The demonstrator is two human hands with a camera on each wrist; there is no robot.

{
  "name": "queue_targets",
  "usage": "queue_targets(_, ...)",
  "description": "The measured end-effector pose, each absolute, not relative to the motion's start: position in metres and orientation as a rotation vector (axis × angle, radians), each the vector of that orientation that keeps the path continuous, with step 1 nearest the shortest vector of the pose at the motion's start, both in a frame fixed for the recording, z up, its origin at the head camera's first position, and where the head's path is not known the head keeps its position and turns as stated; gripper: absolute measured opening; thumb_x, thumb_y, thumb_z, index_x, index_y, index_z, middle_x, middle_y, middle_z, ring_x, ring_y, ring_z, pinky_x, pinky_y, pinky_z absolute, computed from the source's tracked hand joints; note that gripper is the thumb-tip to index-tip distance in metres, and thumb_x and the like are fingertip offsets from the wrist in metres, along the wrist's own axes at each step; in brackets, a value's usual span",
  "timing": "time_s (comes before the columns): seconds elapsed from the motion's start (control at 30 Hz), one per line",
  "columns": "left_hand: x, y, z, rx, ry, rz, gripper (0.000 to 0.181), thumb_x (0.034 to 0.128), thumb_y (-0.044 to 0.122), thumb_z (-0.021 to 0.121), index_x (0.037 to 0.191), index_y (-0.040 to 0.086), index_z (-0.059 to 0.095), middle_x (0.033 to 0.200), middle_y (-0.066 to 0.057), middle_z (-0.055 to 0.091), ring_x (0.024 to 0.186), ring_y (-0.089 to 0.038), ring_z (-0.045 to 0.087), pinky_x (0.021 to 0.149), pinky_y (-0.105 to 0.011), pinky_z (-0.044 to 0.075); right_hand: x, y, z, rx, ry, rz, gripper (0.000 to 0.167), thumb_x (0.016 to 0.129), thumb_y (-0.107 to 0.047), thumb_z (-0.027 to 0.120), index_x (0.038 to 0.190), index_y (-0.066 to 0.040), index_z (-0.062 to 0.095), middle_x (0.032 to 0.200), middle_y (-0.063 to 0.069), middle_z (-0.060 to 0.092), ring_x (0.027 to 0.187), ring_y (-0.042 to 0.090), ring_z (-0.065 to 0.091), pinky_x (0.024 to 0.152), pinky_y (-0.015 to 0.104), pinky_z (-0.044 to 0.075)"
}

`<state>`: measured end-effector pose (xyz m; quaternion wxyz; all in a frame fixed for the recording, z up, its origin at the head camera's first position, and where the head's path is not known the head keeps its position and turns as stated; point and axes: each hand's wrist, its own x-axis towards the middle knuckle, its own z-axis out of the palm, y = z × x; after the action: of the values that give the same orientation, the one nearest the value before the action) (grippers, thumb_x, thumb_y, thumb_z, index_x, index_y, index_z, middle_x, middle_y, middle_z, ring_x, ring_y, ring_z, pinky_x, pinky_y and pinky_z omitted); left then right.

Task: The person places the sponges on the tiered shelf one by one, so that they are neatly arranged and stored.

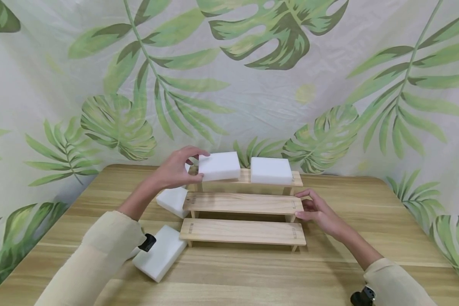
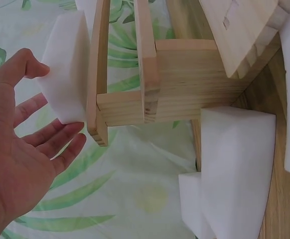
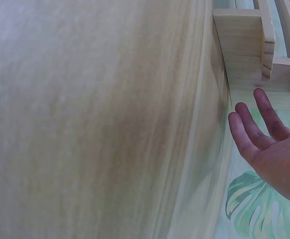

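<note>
On the top tier of a three-tier wooden stepped rack (image 1: pixel 242 203), two white foam blocks lie side by side. My left hand (image 1: pixel 177 167) pinches the left block (image 1: pixel 219 165) by its left end, thumb in front and a finger behind. The left wrist view shows this block (image 2: pixel 68 64) against the top board, with the left hand (image 2: pixel 30 144) around its end. The right block (image 1: pixel 271 170) lies untouched. At the middle tier's right end, my right hand (image 1: pixel 321 214) grips the board with thumb and index finger. Its other fingers (image 3: pixel 245 132) extend below the boards in the right wrist view.
Left of the rack, a white foam block (image 1: pixel 174 201) leans near the middle tier, and another block (image 1: pixel 160 253) lies nearer the front, partly over something pale. The wooden table (image 1: pixel 252 276) reaches back to a leaf-patterned cloth (image 1: pixel 252 106).
</note>
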<state>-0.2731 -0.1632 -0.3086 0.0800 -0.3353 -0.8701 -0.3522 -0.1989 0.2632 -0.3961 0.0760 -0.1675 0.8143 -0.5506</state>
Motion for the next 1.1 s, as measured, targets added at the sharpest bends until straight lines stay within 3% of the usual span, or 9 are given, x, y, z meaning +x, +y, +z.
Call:
queue_targets(0.57, -0.281, -0.153, -0.318, -1.096, -2.595, -1.166, 0.042, 0.0818, -0.001, 0.069, 0.124, -0.002, 0.066, 0.134, -0.021, 0.060, 0.124, -0.039, 0.056, 0.097, -0.054, 0.052, -0.199, 0.263, -0.396, -0.490, 2.437, -1.662, 0.050, 0.097, -0.007, 0.065, 0.137, 0.007, 0.040, 0.128, 0.032, 0.060, 0.112, 0.027, 0.062, 0.089, 0.027, 0.054)
queue_targets(1.1, -0.282, -0.151, -0.319, -1.060, -2.645, -1.121, 0.037, 0.0847, 0.004, 0.067, 0.121, 0.000, 0.069, 0.146, -0.027, 0.049, 0.134, -0.043, 0.048, 0.105, -0.058, 0.046, -0.199, 0.263, -0.397, -0.503, 2.437, -1.666, 0.049, 0.097, -0.005, 0.065, 0.137, 0.008, 0.040, 0.125, 0.031, 0.062, 0.108, 0.025, 0.063, 0.088, 0.028, 0.055)
